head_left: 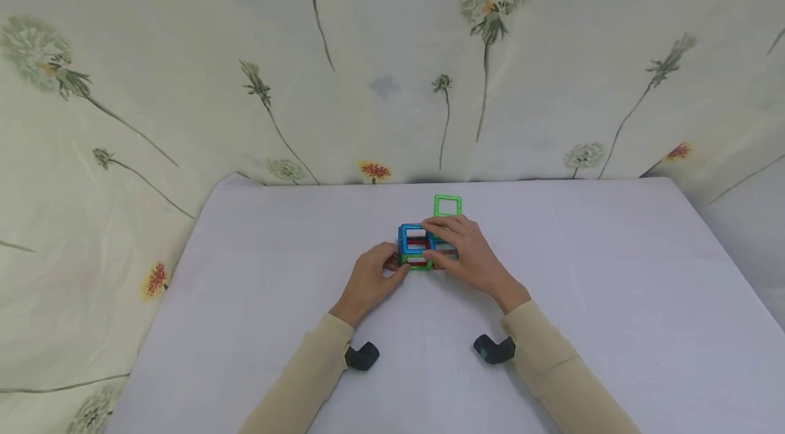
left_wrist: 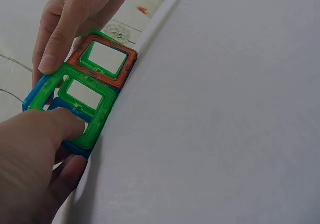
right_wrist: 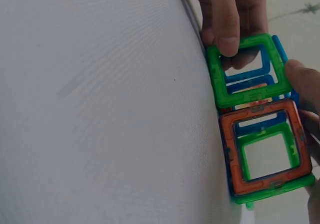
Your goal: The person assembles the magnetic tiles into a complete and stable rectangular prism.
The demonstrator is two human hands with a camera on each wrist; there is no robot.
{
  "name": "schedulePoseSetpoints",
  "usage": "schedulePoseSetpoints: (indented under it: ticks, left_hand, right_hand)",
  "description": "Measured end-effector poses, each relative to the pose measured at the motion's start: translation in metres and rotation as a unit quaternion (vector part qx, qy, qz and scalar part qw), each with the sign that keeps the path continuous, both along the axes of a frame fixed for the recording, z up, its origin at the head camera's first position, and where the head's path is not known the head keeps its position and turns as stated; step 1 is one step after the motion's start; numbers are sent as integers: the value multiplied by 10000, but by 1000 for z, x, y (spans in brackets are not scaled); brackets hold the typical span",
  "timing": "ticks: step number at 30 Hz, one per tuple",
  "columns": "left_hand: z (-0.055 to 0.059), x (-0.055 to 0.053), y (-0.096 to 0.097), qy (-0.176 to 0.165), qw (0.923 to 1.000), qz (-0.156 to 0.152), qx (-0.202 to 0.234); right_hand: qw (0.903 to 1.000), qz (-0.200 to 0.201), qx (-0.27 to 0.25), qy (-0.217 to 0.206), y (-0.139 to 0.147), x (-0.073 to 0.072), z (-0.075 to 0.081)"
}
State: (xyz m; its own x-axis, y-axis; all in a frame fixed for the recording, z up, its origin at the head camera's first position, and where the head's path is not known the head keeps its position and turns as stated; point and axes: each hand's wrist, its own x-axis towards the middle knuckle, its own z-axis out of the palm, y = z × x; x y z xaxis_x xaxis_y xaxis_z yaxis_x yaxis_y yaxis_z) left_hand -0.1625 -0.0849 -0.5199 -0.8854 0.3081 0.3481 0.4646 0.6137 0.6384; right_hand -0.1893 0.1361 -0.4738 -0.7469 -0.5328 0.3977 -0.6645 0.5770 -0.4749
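A block of square magnetic tiles (head_left: 414,225) stands on the table in the head view, two cells side by side. A blue tile tops the left cell; its front is a green tile (right_wrist: 216,78), and the right cell's front is an orange-red tile (left_wrist: 131,63). My left hand (head_left: 368,281) grips the left cell, thumb on the green front and fingers around the side. My right hand (head_left: 469,253) holds the blue top tile between thumb and fingers, covering part of the right cell. Another green tile (head_left: 448,197) sticks out behind that hand.
The white-covered table (head_left: 257,270) ends at the back against a hanging floral cloth (head_left: 392,114). A black angled piece (head_left: 366,356) juts from the left sleeve, and a similar black piece (head_left: 493,350) from the right one.
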Motion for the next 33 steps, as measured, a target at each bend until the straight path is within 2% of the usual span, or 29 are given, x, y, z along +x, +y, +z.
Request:
schedulePoseSetpoints:
  ticks: [15,25,33]
  left_hand:
    - [-3,-1,0,23,9999,-80,127]
    - [-3,-1,0,114,9998,-108,146]
    - [-1,-1,-1,-82,9997,-58,209]
  right_hand:
    - [9999,-89,26,-96,-1,-2,-3]
    - [9996,13,-2,-268,0,-2,-5]
    - [9996,3,16,-292,-1,-3,-4]
